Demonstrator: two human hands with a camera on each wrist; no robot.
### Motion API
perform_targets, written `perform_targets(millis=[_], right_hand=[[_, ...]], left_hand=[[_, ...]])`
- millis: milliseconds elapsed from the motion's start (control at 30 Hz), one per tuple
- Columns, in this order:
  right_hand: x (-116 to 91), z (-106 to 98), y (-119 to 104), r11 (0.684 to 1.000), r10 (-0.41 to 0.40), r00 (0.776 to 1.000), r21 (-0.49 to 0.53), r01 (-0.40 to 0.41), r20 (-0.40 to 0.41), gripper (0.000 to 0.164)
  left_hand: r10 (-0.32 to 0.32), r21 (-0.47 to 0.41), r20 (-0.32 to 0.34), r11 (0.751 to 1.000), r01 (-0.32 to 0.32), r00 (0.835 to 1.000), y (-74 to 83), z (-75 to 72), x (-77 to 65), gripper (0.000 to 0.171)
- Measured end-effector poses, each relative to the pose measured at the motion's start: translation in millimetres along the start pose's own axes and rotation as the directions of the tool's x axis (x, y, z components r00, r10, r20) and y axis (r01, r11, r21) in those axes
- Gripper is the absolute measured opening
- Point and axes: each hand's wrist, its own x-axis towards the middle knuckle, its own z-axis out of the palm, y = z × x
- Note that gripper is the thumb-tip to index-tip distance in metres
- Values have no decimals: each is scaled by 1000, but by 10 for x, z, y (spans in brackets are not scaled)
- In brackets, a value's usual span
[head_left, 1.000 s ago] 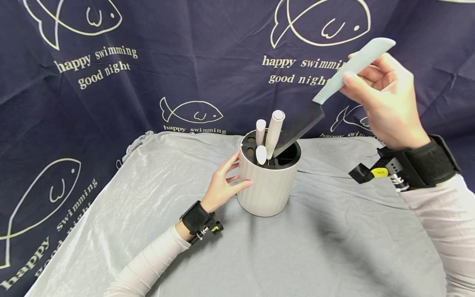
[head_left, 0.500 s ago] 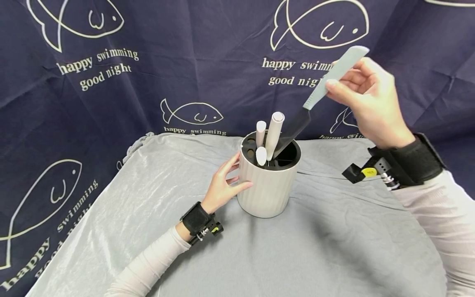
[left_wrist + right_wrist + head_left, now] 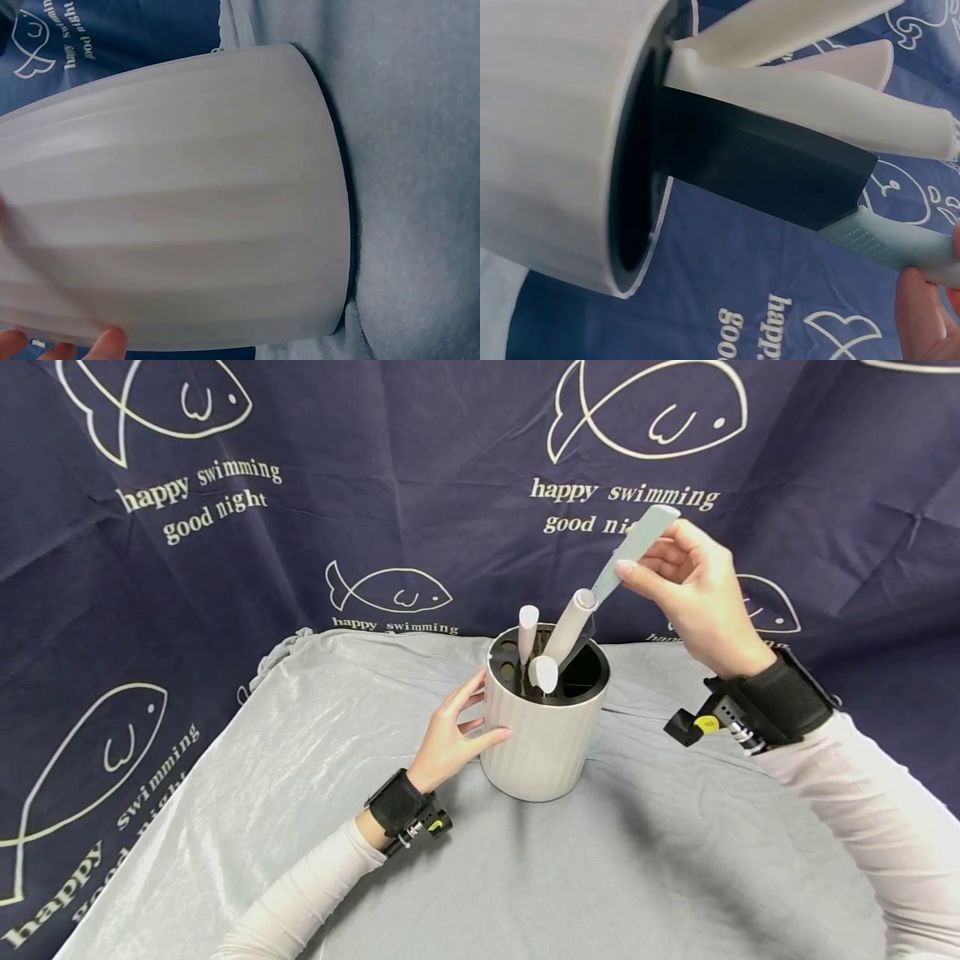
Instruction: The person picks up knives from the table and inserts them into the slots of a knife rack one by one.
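Observation:
My right hand [image 3: 705,593] pinches the pale blue handle of a kitchen knife [image 3: 636,547] between thumb and fingers. Its broad dark blade [image 3: 761,161] slants down, the lower end inside the black-topped opening of a white ribbed knife holder [image 3: 540,752]. Close along the blade in the right wrist view lies a thick white handle [image 3: 817,105]. My left hand [image 3: 444,743] holds the holder's left side, thumb at the front and fingers round the back. Those fingertips [image 3: 110,341] show at the holder's lower edge in the left wrist view.
Besides the thick one, a thin pinkish handle [image 3: 528,631] and a short white handle [image 3: 545,675] stick out of the holder. Round holes line the insert's left side. A grey cloth [image 3: 360,710] covers the table, and a dark blue fish-print curtain [image 3: 420,510] hangs behind.
My right hand has moved left and down with the knife, its blade sinking deeper into the holder. The thick and short white handles have shifted rightward. My left hand stays put.

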Motion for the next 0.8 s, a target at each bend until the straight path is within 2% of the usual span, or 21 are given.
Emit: perform_targets(millis=[233, 467, 700, 800], right_hand=[[-46, 58, 169, 999, -18, 1000, -47, 19, 18, 25], [-92, 106, 335, 997, -9, 999, -73, 12, 43, 31], [-132, 152, 451, 991, -3, 998, -133, 11, 60, 33], [-145, 163, 496, 990, 0, 998, -142, 10, 68, 35]], left_hand=[[2, -8, -4, 1000, -2, 1000, -2, -2, -3, 86], [-21, -25, 7, 999, 21, 1000, 31, -2, -3, 87], [-34, -26, 16, 999, 35, 999, 346, -17, -43, 83], [-30, -26, 14, 999, 30, 999, 370, -19, -47, 83]])
